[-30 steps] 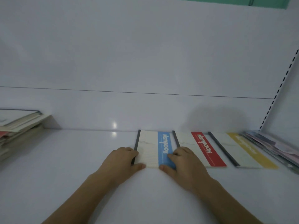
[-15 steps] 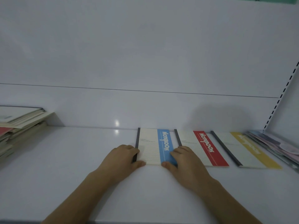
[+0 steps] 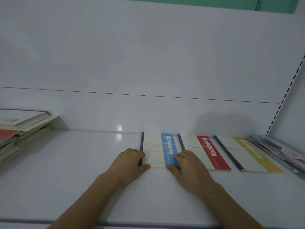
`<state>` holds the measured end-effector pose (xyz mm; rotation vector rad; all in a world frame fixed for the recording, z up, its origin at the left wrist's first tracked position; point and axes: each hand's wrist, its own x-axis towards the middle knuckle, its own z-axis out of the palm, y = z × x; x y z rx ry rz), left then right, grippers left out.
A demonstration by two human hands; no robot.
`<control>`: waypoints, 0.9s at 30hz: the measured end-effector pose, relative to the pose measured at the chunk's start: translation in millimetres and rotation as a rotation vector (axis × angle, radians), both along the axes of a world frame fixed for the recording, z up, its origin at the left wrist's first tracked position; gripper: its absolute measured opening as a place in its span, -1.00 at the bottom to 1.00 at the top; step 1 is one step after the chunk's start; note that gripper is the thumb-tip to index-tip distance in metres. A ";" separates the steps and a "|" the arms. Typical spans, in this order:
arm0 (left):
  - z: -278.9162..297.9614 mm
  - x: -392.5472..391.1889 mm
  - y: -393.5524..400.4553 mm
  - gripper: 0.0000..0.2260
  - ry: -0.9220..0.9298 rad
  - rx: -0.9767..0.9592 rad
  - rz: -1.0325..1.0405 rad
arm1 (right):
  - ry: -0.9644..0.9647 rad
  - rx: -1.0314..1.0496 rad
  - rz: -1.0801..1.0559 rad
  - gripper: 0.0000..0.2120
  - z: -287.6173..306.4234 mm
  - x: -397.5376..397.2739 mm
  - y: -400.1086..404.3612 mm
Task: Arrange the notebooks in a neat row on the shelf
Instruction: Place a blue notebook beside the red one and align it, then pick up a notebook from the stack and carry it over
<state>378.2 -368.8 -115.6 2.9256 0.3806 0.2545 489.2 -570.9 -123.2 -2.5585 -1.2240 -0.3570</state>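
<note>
Both hands' grip (image 3: 130,160) flanking blue notebook (image 3: 159,150)

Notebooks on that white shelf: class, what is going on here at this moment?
A person is laying notebooks flat in a row on the white shelf. Both hands are on the blue-striped notebook: the left hand at its dark spine edge, the right hand at its blue edge, thumbs at the near edge. To its right lie the red-striped notebook and the yellow-striped notebook, then a fanned pile of pastel booklets. A stack of notebooks waits at far left.
</note>
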 end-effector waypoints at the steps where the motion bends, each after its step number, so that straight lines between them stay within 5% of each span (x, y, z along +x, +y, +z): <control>1: 0.7 -0.2 -0.6 -0.61 0.011 -0.008 0.004 | -0.001 -0.003 0.003 -0.64 -0.1 -0.4 0.0; 8: 2.2 -4.3 -4.1 -0.61 0.027 -0.070 0.050 | -0.035 -0.054 -0.020 -0.55 -1.5 -2.2 -1.9; 27: 26.5 -163.3 62.8 -0.52 -0.474 0.138 0.303 | -0.080 0.006 0.127 -0.13 37.3 -144.8 104.5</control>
